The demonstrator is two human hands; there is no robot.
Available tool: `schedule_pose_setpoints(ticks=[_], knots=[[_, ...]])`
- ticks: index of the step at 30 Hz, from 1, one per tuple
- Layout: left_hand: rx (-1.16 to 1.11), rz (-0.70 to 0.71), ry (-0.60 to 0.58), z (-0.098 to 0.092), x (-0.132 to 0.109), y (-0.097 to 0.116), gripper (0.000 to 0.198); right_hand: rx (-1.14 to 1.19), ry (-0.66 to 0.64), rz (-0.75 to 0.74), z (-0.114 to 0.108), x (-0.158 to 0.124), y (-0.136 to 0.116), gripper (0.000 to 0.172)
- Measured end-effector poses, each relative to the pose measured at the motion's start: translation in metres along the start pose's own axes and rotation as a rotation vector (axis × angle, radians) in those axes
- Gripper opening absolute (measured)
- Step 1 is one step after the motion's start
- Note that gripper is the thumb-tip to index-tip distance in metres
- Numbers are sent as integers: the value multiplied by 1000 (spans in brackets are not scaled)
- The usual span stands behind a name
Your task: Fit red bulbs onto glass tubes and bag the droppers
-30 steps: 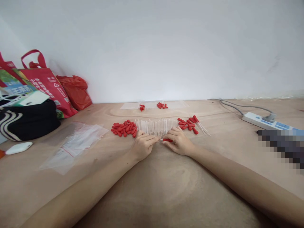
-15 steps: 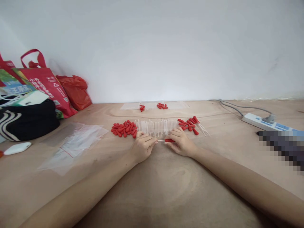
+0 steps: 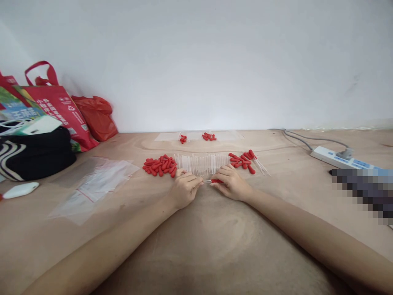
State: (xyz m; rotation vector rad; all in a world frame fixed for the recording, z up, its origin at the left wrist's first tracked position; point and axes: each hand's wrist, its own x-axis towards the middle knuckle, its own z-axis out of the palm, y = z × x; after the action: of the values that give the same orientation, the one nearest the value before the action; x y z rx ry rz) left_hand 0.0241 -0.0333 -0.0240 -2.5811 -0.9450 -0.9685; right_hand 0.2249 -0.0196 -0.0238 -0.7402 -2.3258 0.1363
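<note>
My left hand (image 3: pixel 186 189) is closed, pinching a thin clear dropper tube (image 3: pixel 206 181) at its left end. Red rubber on the tube's right end is a dropper bulb (image 3: pixel 216 180), gripped in the fingers of my right hand (image 3: pixel 231 183). Just beyond both hands lies a row of clear dropper tubes (image 3: pixel 201 163), side by side. A heap of loose red bulbs (image 3: pixel 159 164) is left of the row, and a smaller group of red bulbs (image 3: pixel 242 160) is right of it. Several tubes fitted with bulbs (image 3: pixel 260 165) fan out at that group's right edge.
Flat clear zip bags (image 3: pixel 96 186) lie at the left, near a black striped bag (image 3: pixel 37 155) and red bags (image 3: pixel 61 110). Against the wall, more red bulbs (image 3: pixel 209 137) rest on clear bags. A power strip (image 3: pixel 340 157) and a blurred-out dark object (image 3: pixel 362 192) are at the right.
My hands have come slightly closer together, and less of the tube shows between them. The view has shifted a little; the piles look the same.
</note>
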Motion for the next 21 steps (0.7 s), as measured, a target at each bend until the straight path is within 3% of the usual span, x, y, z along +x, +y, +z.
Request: schedule_pose_setpoints(ticks=[3,6,8,11,14,18,21], knots=[[-31,-83,0,-1,3,3,23,364,122,271,2,3,0,21],[-69,-136,10,-1,4,4,23,787,274,544,8,7,-2,34],[-111,-129,11,-2,5,4,21,978,346,619,10,12,-1,39],[-168,-133,8,-4,4,3,18,1067,475,679,-3,20,9,41],[-183,-163,13,-5,3,2,19,940,608,750,-35,23,34,34],[-170,-165,6,-3,3,2,15,428,579,806,-76,8,77,31],[-157,-155,-29,-3,3,2,14,7,470,883,-83,-9,98,34]])
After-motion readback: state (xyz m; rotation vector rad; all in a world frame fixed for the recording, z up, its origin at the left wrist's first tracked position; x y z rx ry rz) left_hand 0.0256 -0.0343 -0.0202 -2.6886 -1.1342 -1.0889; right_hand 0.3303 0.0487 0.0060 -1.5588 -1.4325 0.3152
